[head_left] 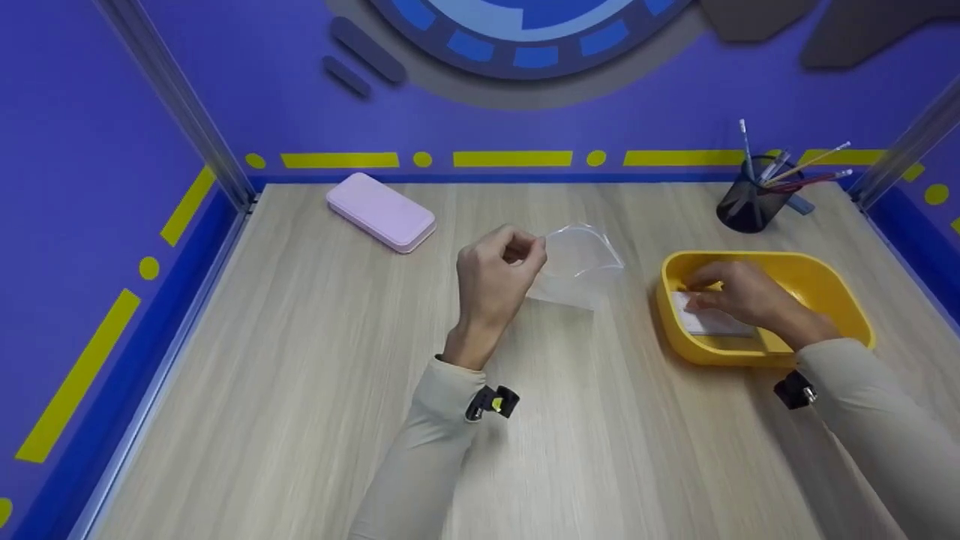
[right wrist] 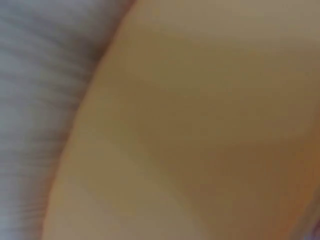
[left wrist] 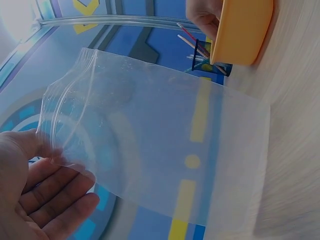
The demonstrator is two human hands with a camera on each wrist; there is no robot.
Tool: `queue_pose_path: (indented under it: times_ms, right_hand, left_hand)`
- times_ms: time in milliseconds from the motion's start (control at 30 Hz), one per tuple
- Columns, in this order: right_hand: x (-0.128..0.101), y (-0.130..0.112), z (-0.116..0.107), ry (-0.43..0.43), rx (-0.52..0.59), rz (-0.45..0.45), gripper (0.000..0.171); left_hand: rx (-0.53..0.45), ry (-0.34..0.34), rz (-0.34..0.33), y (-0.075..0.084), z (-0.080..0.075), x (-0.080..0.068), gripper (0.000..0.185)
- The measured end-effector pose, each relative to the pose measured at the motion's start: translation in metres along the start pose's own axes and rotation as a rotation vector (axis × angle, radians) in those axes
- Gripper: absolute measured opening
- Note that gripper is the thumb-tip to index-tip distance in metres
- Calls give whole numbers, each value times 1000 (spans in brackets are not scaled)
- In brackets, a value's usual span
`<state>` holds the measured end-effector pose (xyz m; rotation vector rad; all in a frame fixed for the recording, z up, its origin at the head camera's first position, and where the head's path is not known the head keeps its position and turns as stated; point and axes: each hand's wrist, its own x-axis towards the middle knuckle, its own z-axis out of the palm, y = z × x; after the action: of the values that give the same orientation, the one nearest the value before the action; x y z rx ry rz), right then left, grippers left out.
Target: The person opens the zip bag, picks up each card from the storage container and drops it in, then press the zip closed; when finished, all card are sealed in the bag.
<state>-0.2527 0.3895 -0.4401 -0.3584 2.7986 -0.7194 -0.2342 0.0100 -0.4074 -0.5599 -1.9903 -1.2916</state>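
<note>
Left hand fingers pinch the clear zip bag by its mouth corner; thin grip, bag may slip. Right hand fingers curl over white cards in yellow tray; stack may scatter.

Both arms are in long beige sleeves, with a small black clip-on gadget strapped at each wrist, the left one's got a yellow dot.
</note>
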Motion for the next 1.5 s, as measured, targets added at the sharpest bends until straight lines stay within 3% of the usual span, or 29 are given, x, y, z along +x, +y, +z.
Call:
queue_pose_path:
  times_ms: [133, 367, 533, 967, 1267, 1500]
  right_hand:
    - [0, 2, 3, -8, 16, 0, 42]
    - [3, 2, 6, 1, -62, -57, 40]
    - [2, 3, 7, 2, -58, -37, 38]
    - [-6, 4, 10, 88, -35, -38, 26]
    - [-15, -14, -17, 107, -10, -56, 3]
    - [-26, -26, -42, 210, -16, -82, 13]
  left_hand:
    - [9, 3, -9, -1, 0, 0, 8]
    - [2, 13, -6, -3, 0, 0, 7]
    - [-15, 10, -2, -4, 0, -1, 7]
    - [-20, 14, 0, -5, 0, 1, 8]
    - [-26, 12, -12, -3, -3, 1, 8]
    - [-30, 19, -9, -3, -3, 1, 8]
